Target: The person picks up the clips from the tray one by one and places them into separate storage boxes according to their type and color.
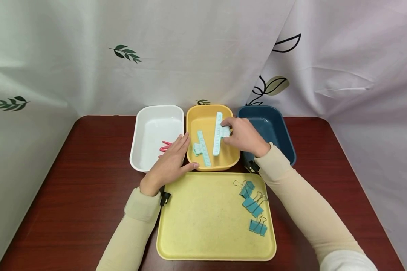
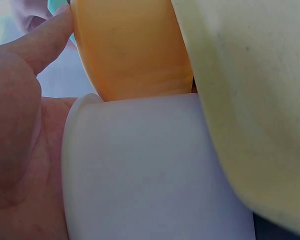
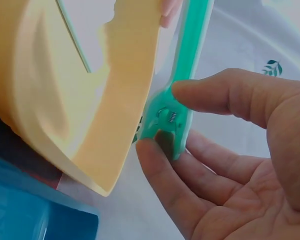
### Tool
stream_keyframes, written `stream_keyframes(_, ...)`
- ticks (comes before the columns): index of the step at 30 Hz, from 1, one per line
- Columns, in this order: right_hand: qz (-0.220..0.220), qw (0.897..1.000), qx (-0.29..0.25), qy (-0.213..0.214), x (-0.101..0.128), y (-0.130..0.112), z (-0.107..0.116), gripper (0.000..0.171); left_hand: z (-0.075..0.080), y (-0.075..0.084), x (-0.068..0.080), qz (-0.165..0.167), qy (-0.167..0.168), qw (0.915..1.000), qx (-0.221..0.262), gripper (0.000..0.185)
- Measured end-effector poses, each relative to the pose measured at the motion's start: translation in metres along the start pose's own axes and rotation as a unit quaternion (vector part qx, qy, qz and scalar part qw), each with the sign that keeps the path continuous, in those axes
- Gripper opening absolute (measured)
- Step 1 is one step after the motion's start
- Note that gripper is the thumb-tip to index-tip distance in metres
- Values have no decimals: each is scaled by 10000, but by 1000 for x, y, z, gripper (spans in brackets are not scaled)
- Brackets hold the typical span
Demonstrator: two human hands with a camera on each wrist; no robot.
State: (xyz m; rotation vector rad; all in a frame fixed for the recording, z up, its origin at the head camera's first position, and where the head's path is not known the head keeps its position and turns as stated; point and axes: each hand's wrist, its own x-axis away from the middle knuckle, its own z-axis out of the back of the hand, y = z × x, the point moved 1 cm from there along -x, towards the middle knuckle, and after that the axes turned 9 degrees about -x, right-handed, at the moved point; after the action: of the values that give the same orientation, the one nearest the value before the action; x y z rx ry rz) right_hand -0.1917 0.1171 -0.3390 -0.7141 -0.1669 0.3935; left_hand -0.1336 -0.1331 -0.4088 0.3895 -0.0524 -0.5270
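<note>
- Right hand (image 1: 245,136): fingers pinch the sealing clip (image 1: 218,133) at its spring handle, over the yellow bin (image 1: 193,124).
- Clip: probably light, stiff, smooth plastic; best taken at that handle.
- Left hand (image 1: 171,162): fingers straight, resting against the bin's wall.

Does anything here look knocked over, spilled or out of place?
Nothing is spilled or tipped. The only thing askew is the long mint-green plastic clip, pinched by the right hand over the orange plastic bin, not lying flat like the second mint-green clip inside. The left hand rests against that bin.
</note>
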Motion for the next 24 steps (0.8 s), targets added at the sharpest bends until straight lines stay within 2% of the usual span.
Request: stream_keyframes(24, -505, 9970, 292, -504, -31, 10, -15, 45, 0, -1, 0, -31, 3, 10000, -44, 90)
